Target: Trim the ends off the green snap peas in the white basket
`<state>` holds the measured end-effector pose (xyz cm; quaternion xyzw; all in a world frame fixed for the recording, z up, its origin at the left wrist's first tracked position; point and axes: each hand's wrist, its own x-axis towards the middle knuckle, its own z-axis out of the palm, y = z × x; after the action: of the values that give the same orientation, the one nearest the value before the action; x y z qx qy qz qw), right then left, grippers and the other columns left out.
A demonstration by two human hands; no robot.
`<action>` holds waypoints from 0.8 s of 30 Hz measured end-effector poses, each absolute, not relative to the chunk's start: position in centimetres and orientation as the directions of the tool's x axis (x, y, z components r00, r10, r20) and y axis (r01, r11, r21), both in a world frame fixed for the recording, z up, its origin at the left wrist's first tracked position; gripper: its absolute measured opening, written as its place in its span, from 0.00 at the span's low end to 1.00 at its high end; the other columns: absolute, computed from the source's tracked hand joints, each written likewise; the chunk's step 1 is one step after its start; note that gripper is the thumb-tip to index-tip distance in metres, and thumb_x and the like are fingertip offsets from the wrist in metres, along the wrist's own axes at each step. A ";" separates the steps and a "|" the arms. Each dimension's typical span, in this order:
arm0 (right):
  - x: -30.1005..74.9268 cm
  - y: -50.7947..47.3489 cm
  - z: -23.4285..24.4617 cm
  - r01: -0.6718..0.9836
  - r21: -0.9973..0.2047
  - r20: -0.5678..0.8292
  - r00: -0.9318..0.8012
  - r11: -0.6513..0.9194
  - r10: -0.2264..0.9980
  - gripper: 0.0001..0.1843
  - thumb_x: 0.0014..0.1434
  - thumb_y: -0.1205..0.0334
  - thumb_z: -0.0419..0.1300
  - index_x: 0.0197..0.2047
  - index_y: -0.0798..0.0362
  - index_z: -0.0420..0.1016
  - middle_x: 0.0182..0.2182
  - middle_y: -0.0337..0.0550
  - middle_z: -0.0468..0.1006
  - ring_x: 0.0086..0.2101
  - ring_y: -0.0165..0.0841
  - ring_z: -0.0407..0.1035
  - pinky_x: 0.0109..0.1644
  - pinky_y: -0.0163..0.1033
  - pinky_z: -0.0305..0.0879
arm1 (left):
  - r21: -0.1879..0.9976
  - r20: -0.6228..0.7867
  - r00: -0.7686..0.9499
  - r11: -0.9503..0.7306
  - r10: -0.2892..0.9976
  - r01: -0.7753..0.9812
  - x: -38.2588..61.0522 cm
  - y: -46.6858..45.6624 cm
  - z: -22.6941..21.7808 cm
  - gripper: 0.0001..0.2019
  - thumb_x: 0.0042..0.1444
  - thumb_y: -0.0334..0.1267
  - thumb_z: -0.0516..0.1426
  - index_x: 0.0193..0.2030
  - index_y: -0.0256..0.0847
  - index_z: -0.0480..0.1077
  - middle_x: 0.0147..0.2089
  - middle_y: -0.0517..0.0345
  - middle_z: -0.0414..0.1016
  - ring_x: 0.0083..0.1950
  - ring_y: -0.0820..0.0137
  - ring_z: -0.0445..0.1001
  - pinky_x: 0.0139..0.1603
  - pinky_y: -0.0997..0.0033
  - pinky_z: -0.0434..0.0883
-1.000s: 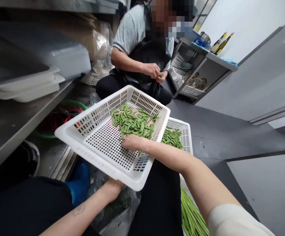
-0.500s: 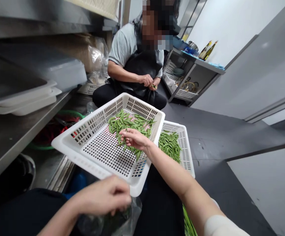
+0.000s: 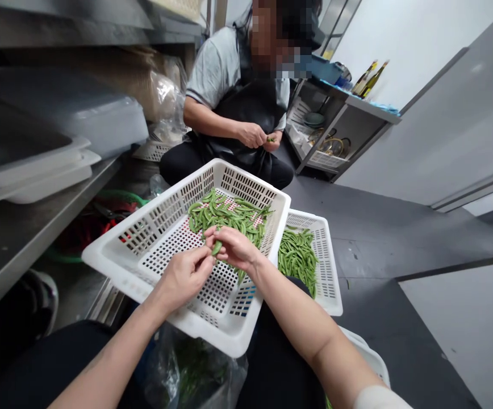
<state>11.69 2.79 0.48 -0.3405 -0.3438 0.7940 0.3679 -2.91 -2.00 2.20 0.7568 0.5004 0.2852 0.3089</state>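
Observation:
My right hand [image 3: 234, 247] pinches a green pea pod [image 3: 216, 247] above the white plastic basket [image 3: 118, 258]. From the left, my left hand [image 3: 186, 275] meets the pod's lower end, its thumb and forefinger closed on it. Beneath my hands, a heap of pea pods [image 3: 212, 210] covers the far half of the slotted basket floor. A second white basket [image 3: 329, 267], lower and to the right, holds another pile of pea pods [image 3: 295, 255]. Below the near rim lies a clear plastic bag [image 3: 195, 369] with green bits in it.
Across the basket a person in a dark apron [image 3: 246, 108] sits holding a pod in both hands. Steel shelving [image 3: 59, 210] with plastic tubs [image 3: 105, 122] runs along the left. A steel table [image 3: 357, 105] with bottles stands at the back right.
My left hand has risen from over the plastic bag to meet my right hand above the basket. My right hand now shows a pod between its fingers. The view has shifted slightly.

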 end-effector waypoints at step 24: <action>13.7 2.4 0.9 -0.126 -0.907 -0.172 -0.759 -0.402 0.627 0.29 0.47 0.53 0.68 0.47 0.52 0.62 0.17 0.26 0.67 0.17 0.23 0.61 0.19 0.27 0.55 | 0.983 -0.150 0.110 0.136 0.983 0.122 -5.2 -0.6 1.9 0.12 0.46 0.45 0.51 0.19 0.41 0.60 0.18 0.66 0.55 0.19 0.77 0.52 0.19 0.77 0.51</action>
<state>13.74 2.38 0.91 -0.2540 -0.4933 0.7977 0.2361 -5.24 -0.59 1.94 0.5193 0.5317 0.4028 0.5342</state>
